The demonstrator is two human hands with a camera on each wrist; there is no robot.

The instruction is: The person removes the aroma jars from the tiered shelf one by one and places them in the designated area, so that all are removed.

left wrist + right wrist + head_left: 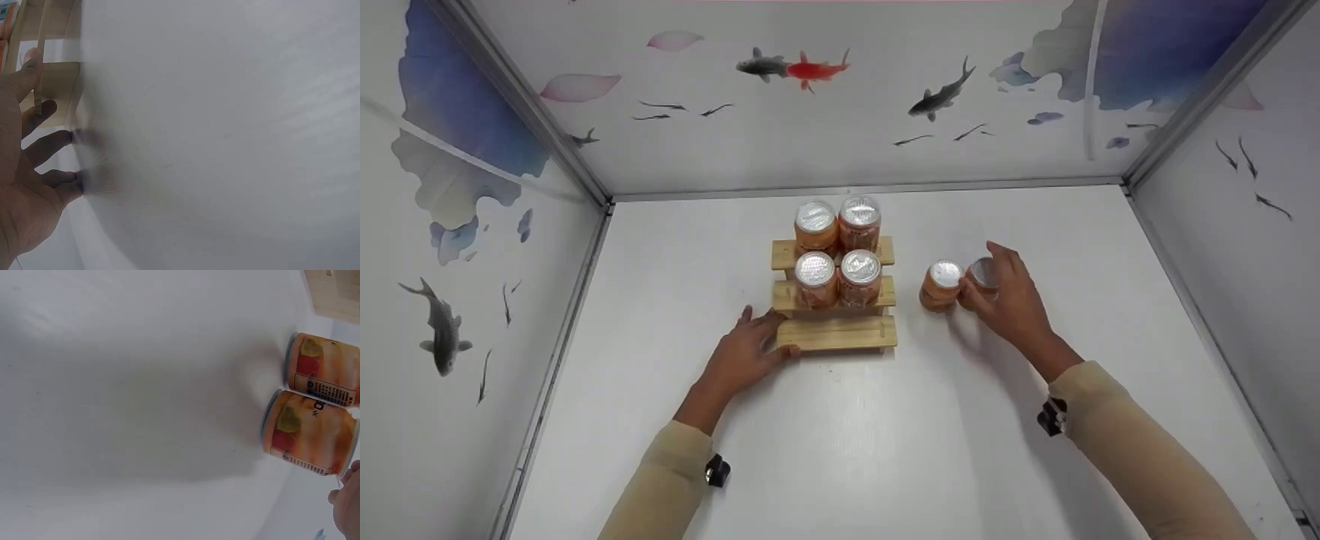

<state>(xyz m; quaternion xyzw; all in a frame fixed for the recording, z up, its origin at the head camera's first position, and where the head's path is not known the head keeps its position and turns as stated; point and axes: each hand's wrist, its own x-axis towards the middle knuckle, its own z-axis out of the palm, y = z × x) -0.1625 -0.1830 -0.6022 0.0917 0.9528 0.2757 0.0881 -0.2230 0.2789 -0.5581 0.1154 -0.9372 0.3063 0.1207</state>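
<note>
From the head, a wooden rack (836, 334) with three steps stands on the counter (840, 450), two orange cans (815, 281) on its middle step and two more on the top. The left hand (744, 354) grips the left end of the bottom step. To the right of the rack two loose cans (939, 292) stand side by side; the right hand (1011, 294) spans the farther-right one, thumb and fingers about its top, though I cannot tell whether it is grasping or released.

The left wrist shows what the head view hides: thumb and a finger either side of the step's edge, the other fingertips down on the counter.

The right wrist adds the printed labels of the loose cans, both bases on the counter, fingertips just beside the nearer can's lid.
</note>
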